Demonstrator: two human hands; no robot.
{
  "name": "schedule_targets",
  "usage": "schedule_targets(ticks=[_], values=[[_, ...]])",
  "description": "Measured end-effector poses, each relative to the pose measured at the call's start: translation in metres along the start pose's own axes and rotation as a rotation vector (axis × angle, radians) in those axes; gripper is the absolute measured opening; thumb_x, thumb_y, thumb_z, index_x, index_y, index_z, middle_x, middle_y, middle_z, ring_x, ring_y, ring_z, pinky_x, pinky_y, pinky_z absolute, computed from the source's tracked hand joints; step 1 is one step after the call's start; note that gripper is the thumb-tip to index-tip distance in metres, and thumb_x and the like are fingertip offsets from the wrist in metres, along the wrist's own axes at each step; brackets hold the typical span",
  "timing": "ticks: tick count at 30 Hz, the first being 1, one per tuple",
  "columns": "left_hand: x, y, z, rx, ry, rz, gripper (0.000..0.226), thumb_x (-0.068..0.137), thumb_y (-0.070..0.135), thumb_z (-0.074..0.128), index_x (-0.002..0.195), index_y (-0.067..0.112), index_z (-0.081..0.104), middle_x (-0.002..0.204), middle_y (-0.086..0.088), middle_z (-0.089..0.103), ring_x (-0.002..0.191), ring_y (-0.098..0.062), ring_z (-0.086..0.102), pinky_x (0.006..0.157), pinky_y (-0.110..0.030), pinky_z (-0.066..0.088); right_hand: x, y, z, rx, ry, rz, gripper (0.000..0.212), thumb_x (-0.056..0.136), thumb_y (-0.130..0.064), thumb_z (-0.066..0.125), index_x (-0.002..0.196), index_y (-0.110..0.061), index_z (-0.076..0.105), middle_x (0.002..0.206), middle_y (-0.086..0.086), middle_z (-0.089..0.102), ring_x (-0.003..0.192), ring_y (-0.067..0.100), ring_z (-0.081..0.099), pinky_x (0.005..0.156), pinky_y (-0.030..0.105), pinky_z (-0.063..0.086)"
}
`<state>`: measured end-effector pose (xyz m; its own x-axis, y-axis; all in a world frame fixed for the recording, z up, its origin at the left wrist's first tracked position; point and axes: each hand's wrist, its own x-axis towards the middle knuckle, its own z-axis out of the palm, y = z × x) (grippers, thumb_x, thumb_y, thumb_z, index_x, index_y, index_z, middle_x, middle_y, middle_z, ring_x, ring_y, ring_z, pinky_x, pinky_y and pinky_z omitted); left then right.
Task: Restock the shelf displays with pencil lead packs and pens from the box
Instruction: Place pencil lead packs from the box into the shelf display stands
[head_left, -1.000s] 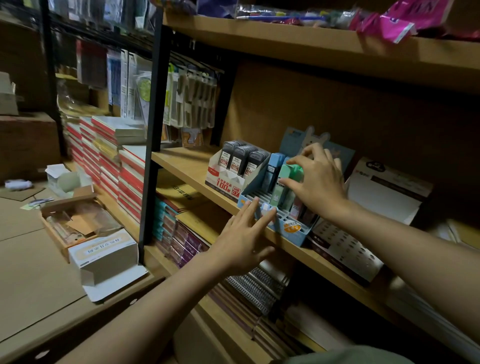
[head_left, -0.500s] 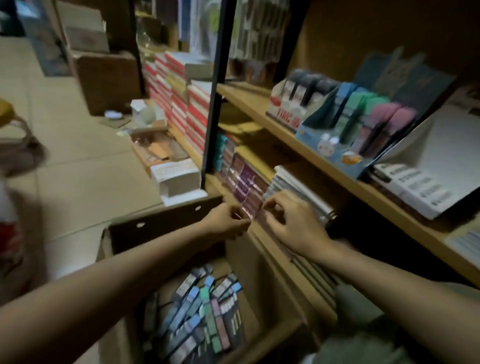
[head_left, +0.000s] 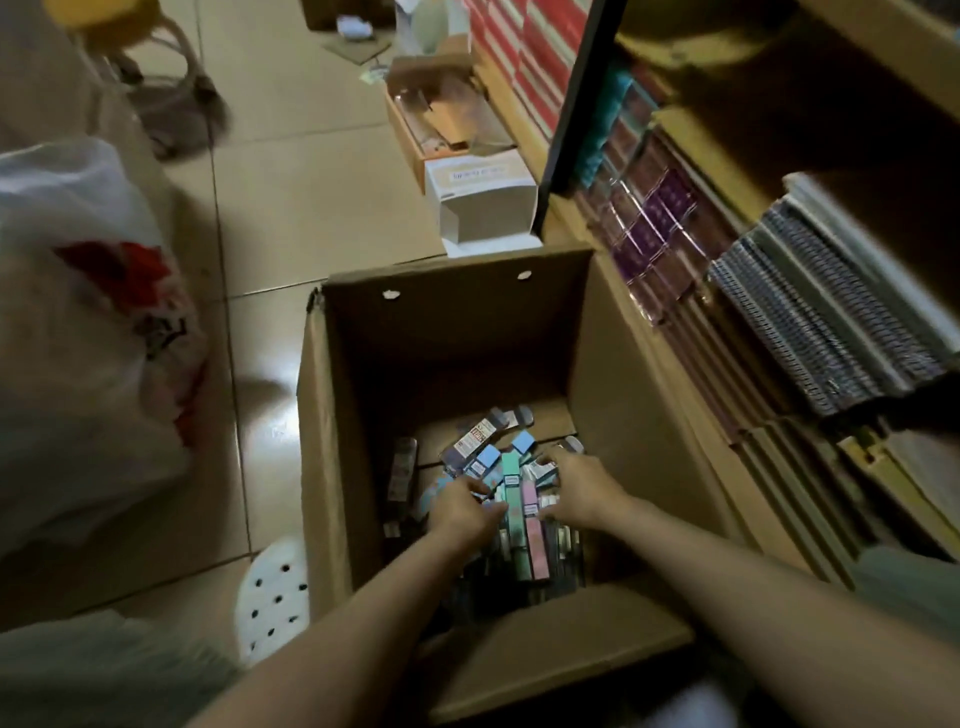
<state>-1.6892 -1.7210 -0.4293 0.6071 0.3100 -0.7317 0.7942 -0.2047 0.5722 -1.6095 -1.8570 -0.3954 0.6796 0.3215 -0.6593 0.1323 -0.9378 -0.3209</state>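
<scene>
An open cardboard box (head_left: 457, 317) stands on the floor against the shelf. Several long lead packs lie loose on its bottom, among them a green pack (head_left: 511, 493), a pink pack (head_left: 533, 535) and a blue-capped pack (head_left: 485, 460). Both my hands are down inside the box on the pile. My left hand (head_left: 462, 512) lies left of the green pack with its fingers bent onto the packs; blur hides whether it holds one. My right hand (head_left: 584, 491) rests on the grey and pink packs with fingers and thumb spread. The shelf display is out of view.
The lower shelf on the right holds spiral notebooks (head_left: 831, 332) and purple packets (head_left: 657, 218). A white carton (head_left: 480, 200) and an open tray box (head_left: 441, 122) sit on the tiled floor behind the box. A plastic bag (head_left: 78, 338) fills the left; a white perforated shoe (head_left: 272, 597) is near.
My view has swung down from the shelf display to the box. Both hands left the display, passed the lower shelf edge and now reach into the box onto the packs.
</scene>
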Motion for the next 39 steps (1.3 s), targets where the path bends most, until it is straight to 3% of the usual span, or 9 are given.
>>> schedule_targets(ticks=[5,11,17,21,24,27,32,36,39], values=[[0.021,-0.002,0.028,0.115,0.141,0.045,0.045,0.079,0.037,0.076,0.116,0.019,0.058,0.115,-0.001,0.061,0.103,-0.017,0.059,0.088,-0.038,0.054,0.019,0.014,0.033,-0.018,-0.072,0.041,0.102,0.063,-0.017,0.089,0.145,-0.027,0.030,0.139,0.007,0.046,0.128,0.030,0.047,0.099,0.039,0.048],[0.034,-0.003,0.042,0.322,0.270,0.120,0.043,0.074,0.055,0.074,0.100,0.023,0.061,0.113,0.002,0.048,0.108,-0.017,0.049,0.084,-0.040,0.053,0.029,0.028,0.046,-0.036,-0.019,-0.046,0.091,0.069,-0.019,0.085,0.141,-0.032,0.032,0.137,0.006,0.045,0.122,0.029,0.050,0.094,0.039,0.049],[0.032,-0.004,0.035,0.103,0.232,0.099,0.019,0.082,0.026,0.074,0.085,0.021,0.056,0.097,0.001,0.060,0.090,-0.016,0.060,0.081,-0.040,0.055,0.029,0.028,0.038,0.055,0.028,-0.050,0.082,0.065,-0.015,0.088,0.132,-0.027,0.044,0.131,0.002,0.049,0.116,0.026,0.053,0.095,0.039,0.049],[0.028,-0.004,0.029,-0.108,0.234,0.021,0.017,0.087,0.017,0.068,0.084,0.021,0.051,0.085,0.003,0.059,0.077,-0.012,0.058,0.071,-0.031,0.053,0.026,0.027,0.034,0.250,0.150,0.027,0.049,0.078,-0.013,0.079,0.116,-0.022,0.051,0.087,0.004,0.063,0.082,0.024,0.063,0.076,0.041,0.055],[0.020,0.000,0.025,-0.312,0.236,-0.040,0.018,0.091,0.014,0.062,0.084,0.021,0.047,0.086,-0.002,0.057,0.082,-0.019,0.060,0.071,-0.034,0.052,0.023,0.027,0.027,0.410,0.259,0.063,0.028,0.088,-0.012,0.069,0.109,-0.023,0.055,0.073,0.007,0.067,0.074,0.025,0.066,0.071,0.039,0.055],[0.008,0.004,0.022,-0.459,0.124,-0.049,0.012,0.097,0.013,0.054,0.091,0.022,0.048,0.090,-0.005,0.065,0.083,-0.019,0.064,0.071,-0.037,0.055,0.022,0.025,0.014,0.583,0.298,0.069,0.026,0.090,-0.009,0.065,0.108,-0.025,0.056,0.075,0.006,0.068,0.071,0.021,0.069,0.073,0.042,0.059],[-0.009,0.015,0.014,-0.619,-0.059,0.000,0.015,0.101,0.012,0.045,0.105,0.014,0.059,0.094,-0.006,0.068,0.079,-0.017,0.065,0.071,-0.034,0.055,0.020,0.015,0.000,0.744,0.101,-0.021,0.029,0.091,-0.001,0.063,0.103,-0.026,0.058,0.081,0.012,0.065,0.049,0.008,0.064,0.051,0.024,0.055],[-0.009,0.018,0.011,-0.514,-0.118,0.063,0.014,0.100,0.021,0.050,0.109,0.017,0.060,0.105,-0.007,0.067,0.094,-0.021,0.065,0.081,-0.040,0.055,0.021,0.005,0.002,0.748,0.133,-0.051,0.028,0.091,0.001,0.061,0.112,-0.017,0.058,0.079,0.009,0.060,0.058,0.013,0.065,0.056,0.027,0.059],[-0.004,0.016,0.012,-0.534,-0.084,0.047,0.015,0.094,0.014,0.061,0.109,0.017,0.060,0.108,-0.007,0.068,0.091,-0.021,0.067,0.071,-0.036,0.058,0.023,-0.001,0.004,0.811,0.136,0.004,0.030,0.093,-0.005,0.061,0.122,-0.012,0.059,0.079,0.007,0.061,0.066,0.015,0.065,0.057,0.020,0.057]])
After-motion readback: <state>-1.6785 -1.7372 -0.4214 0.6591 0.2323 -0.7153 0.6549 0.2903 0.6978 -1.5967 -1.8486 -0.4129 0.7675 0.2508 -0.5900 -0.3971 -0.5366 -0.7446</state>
